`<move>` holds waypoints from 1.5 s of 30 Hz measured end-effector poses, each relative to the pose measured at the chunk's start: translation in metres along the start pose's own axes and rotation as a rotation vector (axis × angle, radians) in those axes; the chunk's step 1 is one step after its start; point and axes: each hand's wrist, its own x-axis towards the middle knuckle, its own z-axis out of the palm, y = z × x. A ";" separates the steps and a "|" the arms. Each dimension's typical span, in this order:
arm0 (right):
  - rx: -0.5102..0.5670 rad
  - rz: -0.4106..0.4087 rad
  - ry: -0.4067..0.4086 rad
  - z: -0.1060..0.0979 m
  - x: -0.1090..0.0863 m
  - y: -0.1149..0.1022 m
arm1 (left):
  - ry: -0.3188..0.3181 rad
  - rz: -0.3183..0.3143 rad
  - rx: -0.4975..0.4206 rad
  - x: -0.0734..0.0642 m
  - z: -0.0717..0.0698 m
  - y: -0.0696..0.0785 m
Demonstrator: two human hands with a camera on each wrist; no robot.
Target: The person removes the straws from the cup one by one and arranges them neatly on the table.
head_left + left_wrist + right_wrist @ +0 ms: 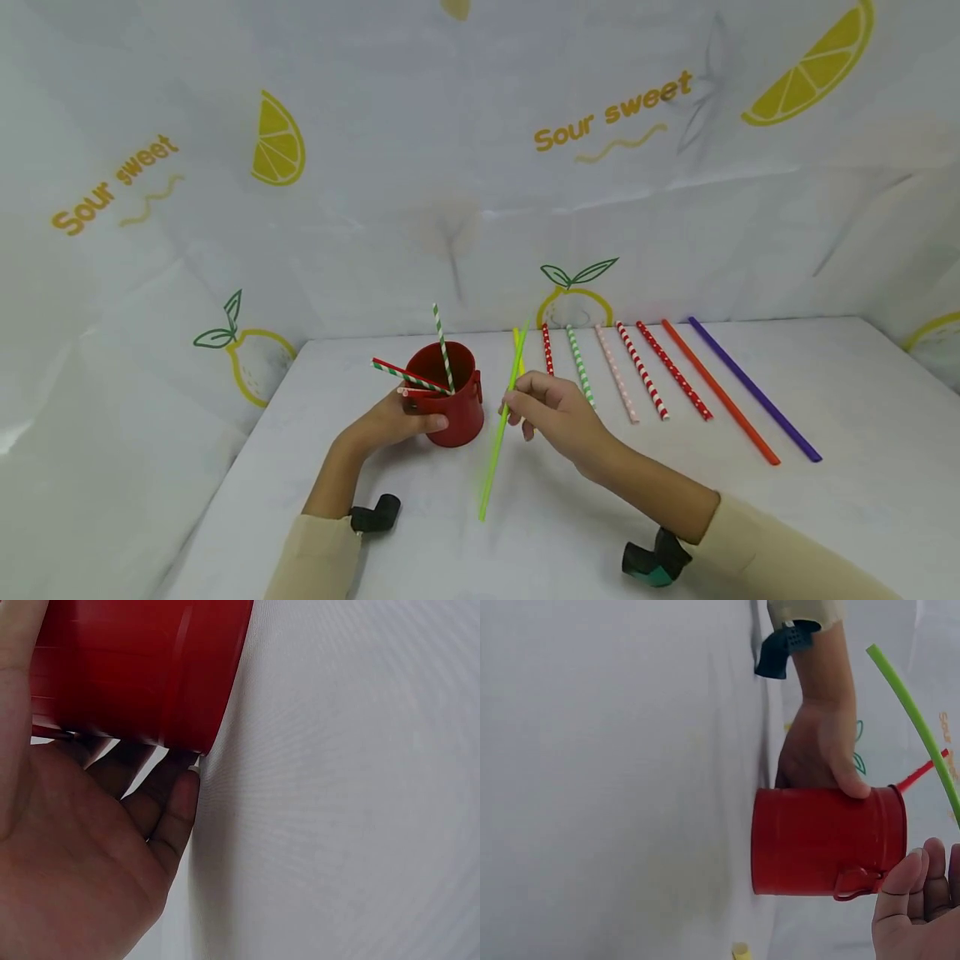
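Note:
A red metal pail (467, 417) with a small side loop stands upright on the white table. My left hand (388, 423) grips it from the left, thumb across the near side and fingers behind; the left wrist view shows those fingers (176, 806) curled at its lower wall. Inside lean several paper straws: a green-striped straw (441, 337) rises up, and others, among them a second green-striped straw (411, 375), tilt over the left rim. Right of the pail, my right hand (558, 412) pinches a lime-green straw (492, 471) near its middle, its lower end pointing toward me.
Laid out in a row on the right are a yellow straw (517, 340), partly hidden, several dotted or striped straws such as a pink dotted straw (617, 375), then an orange straw (720, 390) and a purple straw (753, 387). A lemon-printed white cloth (420, 167) hangs behind.

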 end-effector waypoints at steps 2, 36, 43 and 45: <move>-0.028 0.044 -0.023 -0.001 -0.007 0.002 | -0.005 0.003 -0.004 -0.001 0.000 0.002; -0.427 0.110 -0.335 -0.016 -0.035 0.039 | -0.019 0.009 -0.002 -0.003 -0.001 0.003; -0.592 0.085 -0.362 -0.012 -0.029 0.039 | -0.017 0.008 0.007 -0.003 0.000 0.003; -0.604 0.125 -0.362 -0.010 -0.027 0.038 | -0.019 0.006 0.000 -0.003 0.000 0.003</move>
